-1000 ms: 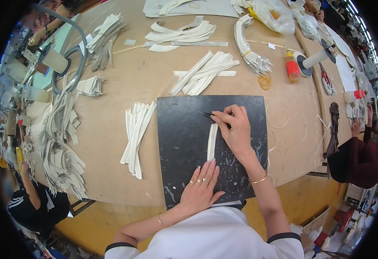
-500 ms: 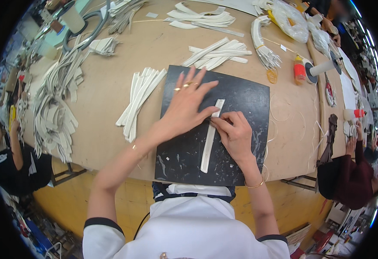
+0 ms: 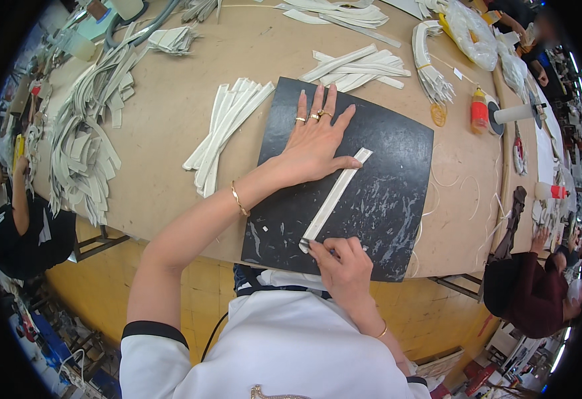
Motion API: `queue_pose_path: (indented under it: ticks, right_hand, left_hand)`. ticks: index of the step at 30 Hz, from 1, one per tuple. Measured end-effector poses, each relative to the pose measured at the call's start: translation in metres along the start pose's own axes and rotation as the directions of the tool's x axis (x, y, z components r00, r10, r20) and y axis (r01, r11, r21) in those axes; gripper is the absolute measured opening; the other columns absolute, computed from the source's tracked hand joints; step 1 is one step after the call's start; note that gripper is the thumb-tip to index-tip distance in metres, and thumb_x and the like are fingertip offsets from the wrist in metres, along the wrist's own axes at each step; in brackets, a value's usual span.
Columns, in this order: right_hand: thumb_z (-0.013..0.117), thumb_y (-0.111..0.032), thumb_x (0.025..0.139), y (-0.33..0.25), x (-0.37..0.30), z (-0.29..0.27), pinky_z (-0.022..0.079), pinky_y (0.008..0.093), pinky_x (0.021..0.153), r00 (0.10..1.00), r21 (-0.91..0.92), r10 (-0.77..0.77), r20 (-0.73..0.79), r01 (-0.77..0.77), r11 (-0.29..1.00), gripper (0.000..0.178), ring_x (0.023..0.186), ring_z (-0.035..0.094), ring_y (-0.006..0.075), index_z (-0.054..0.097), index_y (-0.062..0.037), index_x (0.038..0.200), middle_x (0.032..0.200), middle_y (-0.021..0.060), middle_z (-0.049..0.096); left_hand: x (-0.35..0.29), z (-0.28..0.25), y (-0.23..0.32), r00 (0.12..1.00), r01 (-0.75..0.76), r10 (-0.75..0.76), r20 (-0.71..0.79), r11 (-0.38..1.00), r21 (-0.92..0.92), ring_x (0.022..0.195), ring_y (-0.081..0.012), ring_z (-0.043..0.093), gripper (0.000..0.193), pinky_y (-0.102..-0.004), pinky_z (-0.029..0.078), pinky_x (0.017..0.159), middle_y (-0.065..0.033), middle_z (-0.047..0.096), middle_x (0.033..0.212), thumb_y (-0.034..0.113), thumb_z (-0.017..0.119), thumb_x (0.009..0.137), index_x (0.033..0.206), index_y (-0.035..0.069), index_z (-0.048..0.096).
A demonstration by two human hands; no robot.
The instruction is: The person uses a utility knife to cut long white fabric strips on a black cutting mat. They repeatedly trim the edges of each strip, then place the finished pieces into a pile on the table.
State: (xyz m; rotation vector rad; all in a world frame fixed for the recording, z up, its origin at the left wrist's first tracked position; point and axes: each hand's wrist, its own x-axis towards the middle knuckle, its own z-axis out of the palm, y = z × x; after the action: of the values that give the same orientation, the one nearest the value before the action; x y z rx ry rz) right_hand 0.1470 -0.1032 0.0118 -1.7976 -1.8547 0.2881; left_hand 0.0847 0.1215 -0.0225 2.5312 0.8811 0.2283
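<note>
A narrow white strip (image 3: 336, 199) lies slantwise on a scuffed black mat (image 3: 384, 219), its far end leaning right. My left hand (image 3: 314, 146) rests flat on the mat with its fingers spread. Its thumb presses on the strip close to the far end. At the strip's near end, my right hand (image 3: 345, 269) is closed in a pinch. Between its thumb and fingers shows a small thin metallic piece (image 3: 306, 244), touching the strip; most of it is hidden, so its exact kind does not show.
Piles of white strips lie left of the mat (image 3: 228, 130) and beyond it (image 3: 360, 66). A long heap of pale strips (image 3: 85, 146) covers the table's left part. At right stand a red-and-yellow bottle (image 3: 479, 112) and a spool (image 3: 513, 114). Other people work at both sides.
My right hand has moved from the strip's upper middle down to its near end. The strip has turned, its far end going right. My left thumb now presses nearer the far end.
</note>
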Motion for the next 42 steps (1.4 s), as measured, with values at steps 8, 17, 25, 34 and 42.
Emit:
queue_pose_path:
  ticks: [8,17,25,34,42]
  right_hand:
    - [0.08,-0.012,0.077,-0.007,-0.012,0.0,0.044,0.03,0.055,1.0,0.007,-0.007,0.022,0.006,1.0,0.024,0.069,0.052,0.0171,0.077,-0.0149,0.1,0.084,-0.0013,0.06]
    - [0.074,0.003,0.078,0.007,-0.008,-0.027,0.045,0.0257,0.061,0.971,0.567,0.189,0.147,-0.24,0.788,0.017,0.071,0.058,0.0168,0.077,-0.0062,0.092,0.087,0.0051,0.063]
    - [0.071,0.002,0.086,0.047,0.054,-0.074,0.04,0.021,0.058,0.919,0.614,0.355,-0.17,-0.183,0.768,0.009,0.069,0.051,0.0075,0.073,0.0008,0.095,0.09,0.0034,0.059]
    - [0.073,-0.006,0.087,0.046,0.103,-0.055,0.048,0.0263,0.063,0.951,0.546,0.278,-0.137,-0.162,0.822,0.01,0.074,0.059,0.016,0.075,-0.0029,0.096,0.084,0.0076,0.066]
    - [0.067,-0.02,0.095,0.068,0.113,-0.056,0.054,0.0345,0.074,0.921,0.532,0.375,0.102,-0.369,0.762,0.02,0.08,0.067,0.024,0.07,-0.0034,0.106,0.097,0.0107,0.064]
  left_hand:
    - [0.0,-0.002,0.001,1.0,0.013,-0.012,0.011,1.0,-0.014,0.15,-0.0464,-0.009,0.099,-0.0621,-0.007,0.118,-0.0329,0.004,0.161,0.063,0.066,0.084,0.156,0.008,0.027]
    - [-0.033,0.006,0.007,0.983,-0.101,0.087,-0.164,0.992,-0.077,0.148,-0.0465,0.02,0.07,-0.0654,0.004,0.118,-0.0281,0.032,0.155,0.053,0.067,0.086,0.139,0.008,0.055]
    - [-0.095,0.0,0.047,0.963,0.039,-0.099,-0.251,0.971,-0.236,0.127,-0.035,0.049,0.029,-0.0467,0.038,0.103,-0.0148,0.052,0.138,0.015,0.07,0.087,0.114,0.008,0.064]
    - [-0.125,-0.081,-0.026,0.79,0.407,-0.561,-0.248,0.782,-0.472,0.095,-0.03,0.066,0.034,-0.0381,0.052,0.086,-0.0127,0.07,0.108,0.015,0.075,0.084,0.116,0.006,0.068]
    - [0.002,-0.087,-0.068,0.889,0.038,-0.156,-0.43,0.962,-0.272,0.105,-0.0341,0.065,0.026,-0.042,0.049,0.095,-0.0164,0.067,0.116,0.014,0.072,0.086,0.109,0.002,0.071]
